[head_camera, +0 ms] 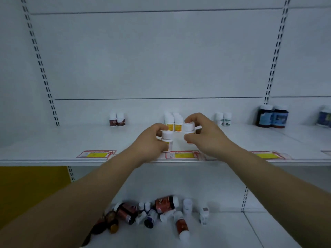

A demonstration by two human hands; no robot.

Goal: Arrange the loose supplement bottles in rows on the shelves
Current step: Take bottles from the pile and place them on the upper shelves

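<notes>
Left hand holds white bottle; right hand holds second bottle

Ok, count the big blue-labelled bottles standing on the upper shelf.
3. One blue-labelled bottle stands at the foot of the right slotted upright, a second beside it; a third sits at the picture's right edge, partly cut off, so more may be hidden.

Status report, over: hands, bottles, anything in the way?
Left hand grips yellow-label bottle, right hand grips second bottle. Both in front of yellow-label row. Nothing between; loose pile on lower shelf.
</notes>
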